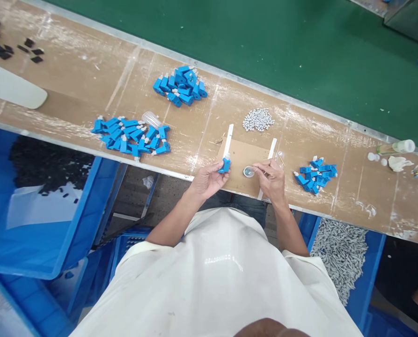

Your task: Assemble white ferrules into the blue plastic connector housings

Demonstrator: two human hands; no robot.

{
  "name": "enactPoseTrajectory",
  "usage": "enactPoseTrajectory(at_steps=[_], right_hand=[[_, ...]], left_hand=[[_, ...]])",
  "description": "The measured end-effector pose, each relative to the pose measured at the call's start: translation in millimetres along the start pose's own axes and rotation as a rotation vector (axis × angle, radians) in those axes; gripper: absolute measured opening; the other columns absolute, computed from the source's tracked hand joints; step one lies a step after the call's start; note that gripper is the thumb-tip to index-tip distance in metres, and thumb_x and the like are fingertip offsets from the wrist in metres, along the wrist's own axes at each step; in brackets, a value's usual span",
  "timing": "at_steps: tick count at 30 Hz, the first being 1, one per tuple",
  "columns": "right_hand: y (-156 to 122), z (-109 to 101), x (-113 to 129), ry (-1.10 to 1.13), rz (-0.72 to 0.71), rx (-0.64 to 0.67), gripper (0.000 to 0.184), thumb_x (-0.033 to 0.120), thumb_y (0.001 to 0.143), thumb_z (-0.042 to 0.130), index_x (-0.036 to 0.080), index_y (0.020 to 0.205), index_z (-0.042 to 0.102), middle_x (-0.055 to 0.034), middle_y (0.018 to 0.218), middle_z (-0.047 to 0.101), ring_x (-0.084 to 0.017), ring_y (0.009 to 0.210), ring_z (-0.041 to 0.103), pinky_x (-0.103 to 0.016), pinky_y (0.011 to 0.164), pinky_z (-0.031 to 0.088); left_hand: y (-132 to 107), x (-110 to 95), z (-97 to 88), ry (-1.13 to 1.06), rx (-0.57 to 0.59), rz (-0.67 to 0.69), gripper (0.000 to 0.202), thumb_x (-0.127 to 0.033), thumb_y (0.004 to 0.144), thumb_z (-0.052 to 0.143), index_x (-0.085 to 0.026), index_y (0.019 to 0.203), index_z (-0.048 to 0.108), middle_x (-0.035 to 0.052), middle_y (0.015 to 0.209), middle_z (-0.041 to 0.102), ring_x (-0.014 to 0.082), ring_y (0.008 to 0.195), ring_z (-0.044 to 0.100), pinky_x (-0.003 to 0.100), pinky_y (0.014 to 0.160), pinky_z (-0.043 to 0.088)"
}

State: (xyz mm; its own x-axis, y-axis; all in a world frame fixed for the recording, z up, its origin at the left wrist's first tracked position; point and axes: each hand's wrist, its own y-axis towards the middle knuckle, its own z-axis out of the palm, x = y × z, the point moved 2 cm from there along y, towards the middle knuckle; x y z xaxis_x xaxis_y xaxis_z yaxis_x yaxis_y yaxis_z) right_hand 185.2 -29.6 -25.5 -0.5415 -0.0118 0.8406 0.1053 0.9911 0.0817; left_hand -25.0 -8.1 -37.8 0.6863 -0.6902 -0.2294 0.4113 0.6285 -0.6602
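Observation:
My left hand (209,180) is closed on a small blue plastic part (224,165) with a white tip, held upright over the near edge of the bench. My right hand (271,180) is pinched at the rim of a small round dish (248,172) with something bluish inside. What its fingertips hold is too small to make out. Between the hands lies a cardboard sheet (247,152), flanked by a left white strip (228,140) and a right white strip (272,148). Beyond it sits a pile of small grey pieces (258,120).
Piles of blue parts lie at the far side (180,86), left (131,135) and right (316,175). A clear plastic cup (151,119) touches the left pile. Blue bins with black pieces (50,161) and grey pieces (340,252) stand below the bench. A bottle (396,147) lies far right.

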Motion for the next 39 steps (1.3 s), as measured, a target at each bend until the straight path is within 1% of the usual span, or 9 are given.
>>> enactPoseTrajectory(at_steps=[6, 13, 18, 22, 25, 29, 33, 36, 39], right_hand=[[-2, 4, -5, 0.037, 0.026, -0.007, 0.027, 0.051, 0.089, 0.068, 0.029, 0.088, 0.083, -0.0048, 0.078, 0.060, -0.021, 0.071, 0.053, -0.036, 0.063, 0.045], [-2, 4, -6, 0.063, 0.074, 0.019, 0.024, 0.047, 0.087, 0.068, 0.028, 0.084, 0.081, -0.0032, 0.075, 0.055, -0.020, 0.070, 0.051, -0.035, 0.063, 0.045], [0, -3, -6, 0.087, 0.118, -0.034, 0.023, 0.044, 0.086, 0.069, 0.023, 0.081, 0.077, -0.0028, 0.075, 0.059, -0.018, 0.070, 0.052, -0.033, 0.064, 0.046], [0, -11, -7, 0.203, 0.152, -0.077, 0.029, 0.051, 0.084, 0.073, 0.022, 0.085, 0.076, -0.0029, 0.082, 0.065, -0.016, 0.069, 0.057, -0.028, 0.056, 0.049], [-3, -15, -4, 0.318, 0.150, -0.114, 0.035, 0.056, 0.081, 0.077, 0.022, 0.087, 0.076, -0.0013, 0.080, 0.066, -0.014, 0.065, 0.059, -0.026, 0.051, 0.051], [-7, -22, 10, 0.374, 0.103, -0.160, 0.031, 0.053, 0.084, 0.078, 0.022, 0.088, 0.075, -0.0013, 0.078, 0.070, -0.016, 0.068, 0.065, -0.026, 0.052, 0.056], [-16, -29, 37, 0.412, 0.019, -0.217, 0.021, 0.043, 0.087, 0.078, 0.023, 0.089, 0.076, -0.0013, 0.080, 0.073, -0.015, 0.066, 0.066, -0.026, 0.053, 0.057], [-26, -31, 57, 0.391, -0.052, -0.222, 0.016, 0.039, 0.091, 0.075, 0.024, 0.092, 0.076, -0.0022, 0.083, 0.074, -0.016, 0.070, 0.068, -0.027, 0.053, 0.057], [-33, -31, 69, 0.331, -0.131, -0.216, 0.011, 0.034, 0.095, 0.070, 0.025, 0.096, 0.075, -0.0037, 0.086, 0.075, -0.019, 0.078, 0.071, -0.029, 0.054, 0.058]], left_hand=[[-1, 0, -1.5, 0.021, 0.003, -0.009, 0.009, -0.007, 0.081, 0.069, -0.011, 0.089, 0.071, 0.0064, 0.081, 0.071, 0.0098, 0.068, 0.064, 0.017, 0.058, 0.052], [-3, -1, -2.2, 0.082, 0.026, -0.020, 0.009, -0.006, 0.081, 0.068, -0.011, 0.087, 0.071, 0.0050, 0.077, 0.069, 0.0073, 0.057, 0.059, 0.013, 0.042, 0.044], [-7, 1, 0.8, 0.197, 0.111, -0.042, 0.012, -0.009, 0.079, 0.076, -0.010, 0.090, 0.070, 0.0037, 0.076, 0.067, 0.0068, 0.056, 0.061, 0.011, 0.043, 0.046], [-7, 4, 3.1, 0.228, 0.155, -0.051, 0.014, -0.015, 0.082, 0.078, -0.012, 0.083, 0.064, 0.0012, 0.072, 0.064, 0.0068, 0.055, 0.061, 0.011, 0.043, 0.048], [-7, 9, 5.1, 0.243, 0.184, -0.089, 0.016, -0.016, 0.083, 0.077, -0.012, 0.081, 0.062, 0.0009, 0.067, 0.064, 0.0076, 0.053, 0.063, 0.011, 0.046, 0.051], [-8, 15, 7.7, 0.247, 0.205, -0.148, 0.013, -0.017, 0.086, 0.075, -0.011, 0.084, 0.064, 0.0020, 0.066, 0.065, 0.0089, 0.052, 0.064, 0.012, 0.045, 0.051], [-10, 21, 11.8, 0.243, 0.235, -0.167, 0.011, -0.017, 0.086, 0.073, -0.009, 0.083, 0.067, 0.0048, 0.068, 0.067, 0.0104, 0.053, 0.065, 0.014, 0.047, 0.051], [-14, 23, 17.1, 0.240, 0.237, -0.178, 0.011, -0.015, 0.085, 0.074, -0.008, 0.081, 0.067, 0.0037, 0.065, 0.065, 0.0101, 0.051, 0.063, 0.016, 0.048, 0.052], [-20, 22, 22.9, 0.235, 0.247, -0.189, 0.013, -0.015, 0.083, 0.076, -0.008, 0.078, 0.066, 0.0024, 0.064, 0.063, 0.0097, 0.050, 0.061, 0.018, 0.049, 0.052]])
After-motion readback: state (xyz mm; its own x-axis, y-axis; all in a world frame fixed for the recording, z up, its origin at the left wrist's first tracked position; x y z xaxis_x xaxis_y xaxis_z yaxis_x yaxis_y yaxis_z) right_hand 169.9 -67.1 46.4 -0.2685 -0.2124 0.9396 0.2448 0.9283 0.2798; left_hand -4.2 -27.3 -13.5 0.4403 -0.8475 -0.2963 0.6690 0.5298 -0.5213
